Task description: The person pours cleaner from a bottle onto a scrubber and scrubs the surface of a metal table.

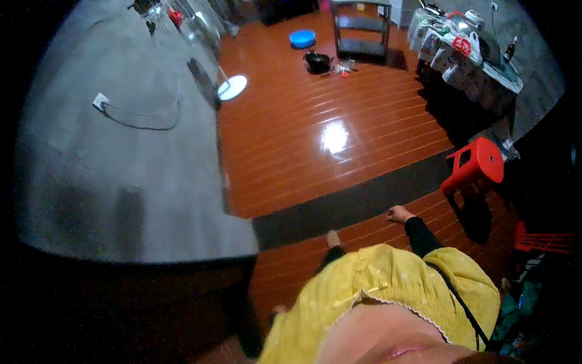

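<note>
My left hand (pixel 279 310) shows only as a small dim patch at the left edge of my yellow top (pixel 364 273). Its fingers are too dark to make out. On the other side, a small skin-coloured patch beyond the yellow sleeve looks like part of my right hand (pixel 505 284); its fingers are hidden. I cannot see anything held in either hand. Ahead of my body, two dark-clad limbs end in what look like bare feet: one foot (pixel 333 239) near a dark floor strip (pixel 351 206), the other foot (pixel 400 214) further right.
A red stool (pixel 476 164) stands to the right. Beyond it is a cluttered, cloth-covered table (pixel 451 73). A blue basin (pixel 302 39), black pot (pixel 317 61) and dark shelf rack (pixel 362 45) are at the back. A stand with a white base (pixel 233 88) is beside the grey wall (pixel 133 151).
</note>
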Demonstrator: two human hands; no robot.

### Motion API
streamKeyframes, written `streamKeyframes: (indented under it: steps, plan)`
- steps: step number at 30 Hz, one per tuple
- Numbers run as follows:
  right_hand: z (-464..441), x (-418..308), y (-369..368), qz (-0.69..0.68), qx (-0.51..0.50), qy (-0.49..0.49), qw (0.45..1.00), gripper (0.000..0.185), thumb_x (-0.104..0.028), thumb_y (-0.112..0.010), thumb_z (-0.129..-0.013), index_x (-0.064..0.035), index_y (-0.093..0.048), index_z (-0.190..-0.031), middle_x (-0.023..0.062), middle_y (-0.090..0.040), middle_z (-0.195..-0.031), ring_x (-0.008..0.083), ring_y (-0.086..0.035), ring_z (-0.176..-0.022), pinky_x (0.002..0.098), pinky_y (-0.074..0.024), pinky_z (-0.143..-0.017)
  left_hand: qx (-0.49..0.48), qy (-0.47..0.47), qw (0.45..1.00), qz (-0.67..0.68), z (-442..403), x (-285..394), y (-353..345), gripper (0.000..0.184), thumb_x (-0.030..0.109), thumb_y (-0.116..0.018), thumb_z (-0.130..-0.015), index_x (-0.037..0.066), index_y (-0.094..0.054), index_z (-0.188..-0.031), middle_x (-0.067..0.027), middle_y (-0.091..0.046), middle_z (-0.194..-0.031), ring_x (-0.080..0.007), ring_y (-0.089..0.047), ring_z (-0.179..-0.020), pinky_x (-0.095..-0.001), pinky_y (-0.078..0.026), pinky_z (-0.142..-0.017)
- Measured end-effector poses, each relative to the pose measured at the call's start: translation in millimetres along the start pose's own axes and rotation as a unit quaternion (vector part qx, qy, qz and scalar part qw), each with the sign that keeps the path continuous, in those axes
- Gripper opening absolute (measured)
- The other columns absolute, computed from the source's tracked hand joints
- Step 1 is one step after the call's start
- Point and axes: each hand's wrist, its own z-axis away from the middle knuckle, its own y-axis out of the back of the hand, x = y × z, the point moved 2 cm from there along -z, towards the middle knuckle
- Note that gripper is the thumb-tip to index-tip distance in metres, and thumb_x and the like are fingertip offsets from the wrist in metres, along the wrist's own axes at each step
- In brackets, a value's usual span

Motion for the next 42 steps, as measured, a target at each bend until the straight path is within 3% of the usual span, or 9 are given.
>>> streamKeyframes:
  steps: [13,18,22,26,32,36,39,40,42]
  plan:
    - [-39,379,144,0.036,0.031,-0.258,0.965,0.034,-0.036,-0.063,-0.084,-0.0022,-0.07,-0.084,0.0125,-0.068,-0.081,0.0249,-0.063,-0.075,0.0421,-0.0497,-0.068,0.147,-0.125,0.908,0.371,-301,509,282,0.03,0.018,-0.058,-0.091,0.001,-0.059,-0.115,-0.0093,-0.063,-0.078,-0.0156,-0.058,-0.066,-0.0332,-0.046,-0.057]
    - [-185,541,231,0.092,0.017,-0.231,0.968,0.04,-0.041,-0.06,-0.083,-0.0025,-0.064,-0.093,0.0152,-0.063,-0.09,0.0275,-0.061,-0.08,0.0432,-0.0473,-0.076,0.194,-0.229,0.951,0.07,-376,587,238,0.018,0.023,-0.056,-0.087,0.008,-0.066,-0.089,-0.0096,-0.065,-0.078,-0.0243,-0.062,-0.075,-0.037,-0.049,-0.072]
    - [-323,442,374,0.205,0.009,-0.03,0.978,0.038,-0.034,-0.062,-0.081,-0.0036,-0.061,-0.103,0.0183,-0.061,-0.105,0.0304,-0.06,-0.09,0.0426,-0.0479,-0.074,0.059,0.057,0.982,0.172,-330,594,253,0.027,0.02,-0.05,-0.09,0.0,-0.068,-0.091,-0.0098,-0.066,-0.082,-0.0284,-0.06,-0.08,-0.0391,-0.049,-0.078]
    - [-441,202,550,0.101,0.14,0.094,0.981,0.029,-0.027,-0.064,-0.077,0.001,-0.063,-0.085,0.0243,-0.063,-0.085,0.0403,-0.06,-0.079,0.0488,-0.0474,-0.068,0.056,0.115,0.922,0.364,-288,646,280,0.017,0.015,-0.047,-0.089,0.005,-0.059,-0.082,-0.0094,-0.056,-0.07,-0.0245,-0.054,-0.061,-0.0367,-0.043,-0.054]
    - [-547,38,665,-0.009,0.13,0.172,0.977,0.025,-0.021,-0.068,-0.079,-0.0003,-0.065,-0.092,0.0227,-0.064,-0.09,0.0358,-0.063,-0.083,0.0432,-0.0494,-0.071,-0.006,0.05,0.993,0.102,-368,625,261,0.019,0.02,-0.049,-0.088,0.008,-0.06,-0.08,-0.0097,-0.058,-0.071,-0.0258,-0.056,-0.061,-0.0407,-0.045,-0.052]
    - [-550,99,710,0.054,0.111,0.093,0.988,0.029,-0.028,-0.07,-0.079,-0.0013,-0.067,-0.089,0.0205,-0.066,-0.085,0.0351,-0.064,-0.079,0.0437,-0.0499,-0.071,-0.006,-0.056,0.998,0.001,-458,677,318,0.02,0.023,-0.05,-0.088,0.01,-0.061,-0.078,-0.0098,-0.058,-0.071,-0.0268,-0.057,-0.06,-0.0434,-0.046,-0.051]
    - [-557,185,724,0.152,0.136,0.044,0.978,0.036,-0.037,-0.069,-0.079,-0.0011,-0.065,-0.08,0.02,-0.063,-0.074,0.035,-0.062,-0.072,0.0451,-0.048,-0.065,0.154,-0.39,0.897,-0.136,-550,733,404,0.02,0.026,-0.051,-0.087,0.012,-0.062,-0.077,-0.01,-0.059,-0.072,-0.0274,-0.058,-0.06,-0.0454,-0.046,-0.05]
    - [-551,215,732,0.099,0.09,-0.072,0.988,0.037,-0.039,-0.068,-0.081,-0.0023,-0.066,-0.078,0.0173,-0.063,-0.069,0.0313,-0.062,-0.068,0.0446,-0.0482,-0.064,0.036,-0.095,0.976,-0.195,-612,756,434,0.02,0.026,-0.053,-0.084,0.012,-0.067,-0.08,-0.0116,-0.065,-0.085,-0.0311,-0.063,-0.07,-0.0454,-0.05,-0.057]
    - [-553,301,722,0.019,0.064,-0.194,0.979,0.031,-0.033,-0.071,-0.08,-0.0026,-0.069,-0.077,0.0159,-0.065,-0.069,0.0298,-0.063,-0.064,0.044,-0.0486,-0.058,0.202,-0.177,0.961,-0.061,-655,841,530,0.037,0.031,-0.047,-0.094,0.006,-0.056,-0.068,-0.0117,-0.055,-0.062,-0.0215,-0.049,-0.054,-0.042,-0.039,-0.049]
